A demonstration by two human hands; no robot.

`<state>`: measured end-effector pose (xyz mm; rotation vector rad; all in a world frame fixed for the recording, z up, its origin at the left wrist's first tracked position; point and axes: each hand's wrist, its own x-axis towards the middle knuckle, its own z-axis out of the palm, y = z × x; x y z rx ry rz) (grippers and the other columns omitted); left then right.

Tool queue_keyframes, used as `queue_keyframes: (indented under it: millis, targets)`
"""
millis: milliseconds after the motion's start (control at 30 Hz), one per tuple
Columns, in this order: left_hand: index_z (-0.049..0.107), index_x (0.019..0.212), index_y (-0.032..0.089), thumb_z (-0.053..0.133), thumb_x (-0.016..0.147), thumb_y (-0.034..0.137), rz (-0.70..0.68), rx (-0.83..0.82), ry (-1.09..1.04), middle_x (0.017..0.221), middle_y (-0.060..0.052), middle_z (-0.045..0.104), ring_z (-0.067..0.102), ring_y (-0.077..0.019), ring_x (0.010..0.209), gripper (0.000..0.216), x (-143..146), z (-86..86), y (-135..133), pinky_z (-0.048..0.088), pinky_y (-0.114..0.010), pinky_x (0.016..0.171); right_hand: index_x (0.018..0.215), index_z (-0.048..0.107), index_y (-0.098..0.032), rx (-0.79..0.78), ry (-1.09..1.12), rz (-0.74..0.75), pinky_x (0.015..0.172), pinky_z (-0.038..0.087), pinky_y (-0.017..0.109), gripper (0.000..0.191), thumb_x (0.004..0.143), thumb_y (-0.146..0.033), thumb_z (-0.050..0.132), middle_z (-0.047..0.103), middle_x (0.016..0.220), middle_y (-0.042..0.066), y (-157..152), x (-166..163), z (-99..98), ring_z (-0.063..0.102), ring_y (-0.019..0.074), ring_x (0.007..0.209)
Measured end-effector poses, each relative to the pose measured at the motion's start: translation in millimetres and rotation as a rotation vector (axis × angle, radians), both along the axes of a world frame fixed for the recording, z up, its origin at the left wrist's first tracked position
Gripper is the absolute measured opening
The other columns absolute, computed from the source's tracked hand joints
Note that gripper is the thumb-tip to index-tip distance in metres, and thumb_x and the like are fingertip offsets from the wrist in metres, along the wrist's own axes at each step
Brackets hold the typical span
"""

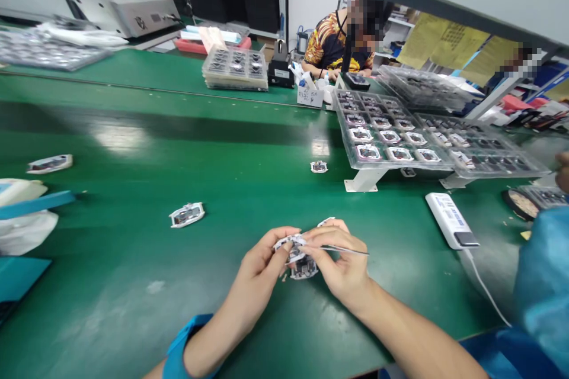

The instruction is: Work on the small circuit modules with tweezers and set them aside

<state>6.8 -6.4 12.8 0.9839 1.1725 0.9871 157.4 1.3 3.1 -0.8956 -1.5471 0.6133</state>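
My left hand pinches a small white-framed electronic module between thumb and fingers, just above the green table. In my right hand is a pair of thin metal tweezers, whose tips are at the module but hidden by my fingers. A second, darker module sits right below the held one, partly covered by it. Behind my right fingers the white edge of another piece shows.
Loose modules lie on the green table, one at left, one farther back. Clear trays of modules stand on white brackets at right. A white corded device lies near a blue sleeve. A person sits opposite.
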Motion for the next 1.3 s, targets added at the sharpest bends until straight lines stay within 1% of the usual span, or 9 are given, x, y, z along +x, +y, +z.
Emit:
queue_keyframes:
  millis: [67,133,267,467,633,900,1000,1167,1300]
  targets:
    - [0.064,0.098,0.018,0.066,0.078,0.045,0.01,-0.012,-0.016,0.069,0.002,0.059,0.049,-0.0143,0.06,0.034,0.3,1.0,-0.2,0.039,-0.024,0.054,0.08,0.069,-0.024,-0.04,0.05,0.005,0.077,0.05,0.041,0.008,0.082,-0.017,0.071,0.078,0.08,0.003,0.6,0.1,-0.4,0.072,0.0215,0.072]
    - [0.065,0.099,0.017,0.067,0.078,0.044,0.026,-0.018,-0.035,0.067,0.002,0.058,0.048,-0.0138,0.06,0.034,0.2,2.2,-0.2,0.039,-0.023,0.054,0.081,0.068,-0.024,-0.092,0.145,0.022,0.076,0.051,0.04,0.007,0.082,-0.017,0.071,0.077,0.081,0.004,1.1,-0.4,-0.9,0.071,0.0211,0.074]
    - [0.065,0.098,0.018,0.069,0.077,0.043,0.049,-0.015,-0.062,0.069,0.002,0.058,0.048,-0.0128,0.06,0.033,-0.4,2.4,0.7,0.038,-0.022,0.053,0.082,0.067,-0.023,-0.159,0.294,0.054,0.075,0.055,0.038,0.008,0.081,-0.016,0.072,0.076,0.081,0.003,0.7,-2.5,-2.6,0.071,0.0207,0.077]
    - [0.064,0.101,0.017,0.067,0.08,0.044,0.026,-0.002,-0.08,0.071,0.002,0.059,0.048,-0.0127,0.061,0.034,-0.9,-2.8,0.5,0.039,-0.022,0.053,0.081,0.067,-0.022,-0.168,0.325,0.051,0.075,0.055,0.038,0.008,0.08,-0.017,0.073,0.076,0.081,0.003,-0.6,-4.4,-5.1,0.071,0.0204,0.078]
    - [0.063,0.101,0.018,0.066,0.081,0.044,0.022,-0.005,-0.077,0.073,0.002,0.059,0.048,-0.0123,0.062,0.034,-1.1,-3.7,0.1,0.039,-0.021,0.055,0.082,0.068,-0.022,-0.169,0.329,0.059,0.076,0.055,0.038,0.011,0.079,-0.014,0.074,0.075,0.082,0.002,-0.1,-4.0,-6.9,0.071,0.0201,0.078]
    - [0.063,0.103,0.017,0.065,0.083,0.043,0.018,-0.002,-0.094,0.073,0.002,0.058,0.049,-0.0124,0.064,0.033,-0.8,-6.8,-0.3,0.039,-0.021,0.055,0.082,0.068,-0.023,-0.137,0.296,0.059,0.075,0.053,0.038,0.012,0.08,-0.012,0.072,0.076,0.081,0.003,1.2,-3.4,-6.5,0.07,0.0203,0.077]
    - [0.063,0.103,0.017,0.066,0.082,0.043,0.023,-0.01,-0.12,0.073,0.002,0.058,0.048,-0.0127,0.063,0.034,-0.8,-6.9,-0.4,0.039,-0.022,0.055,0.082,0.069,-0.023,-0.085,0.246,0.043,0.075,0.05,0.04,0.012,0.08,-0.011,0.072,0.077,0.082,0.004,0.6,-3.4,-5.5,0.07,0.0208,0.076]
    - [0.063,0.103,0.016,0.068,0.081,0.042,0.032,-0.024,-0.166,0.073,0.002,0.06,0.048,-0.0121,0.062,0.034,-1.6,-3.4,-0.7,0.039,-0.022,0.054,0.083,0.072,-0.024,0.044,0.202,0.035,0.08,0.046,0.041,0.013,0.079,-0.011,0.074,0.078,0.082,0.003,-0.3,-4.0,-7.3,0.073,0.0223,0.077]
    - [0.064,0.102,0.015,0.067,0.081,0.04,0.03,-0.022,-0.178,0.072,0.001,0.06,0.048,-0.0122,0.061,0.032,-1.3,-1.6,-0.3,0.039,-0.022,0.054,0.084,0.072,-0.025,0.071,0.166,0.045,0.084,0.044,0.044,0.014,0.079,-0.012,0.075,0.078,0.085,0.003,-0.2,-3.0,-10.0,0.074,0.0235,0.077]
